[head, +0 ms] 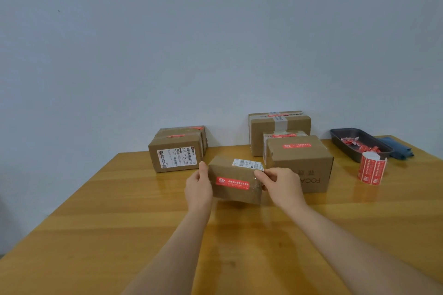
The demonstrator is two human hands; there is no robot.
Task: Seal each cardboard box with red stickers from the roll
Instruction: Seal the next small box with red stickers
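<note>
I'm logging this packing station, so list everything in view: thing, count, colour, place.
held box: 1, brown with red sticker, table centre, between both hands
other boxes: about 5, brown, red stickers, rear left and rear right
sticker roll: 1, red and white, upright, right
tray: 1, dark, far right, holds red scraps
cloth: 1, blue, behind tray
table: 1, yellow wood
left hand: grip on box's left end
right hand: grip on box's right end

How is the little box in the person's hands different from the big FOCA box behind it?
The small box is held tilted between the left hand and right hand; the FOCA box sits flat on the table. The small box is clearly smaller. It carries a white label; the FOCA box shows printed lettering. Both are brown cardboard with a red sticker.
</note>
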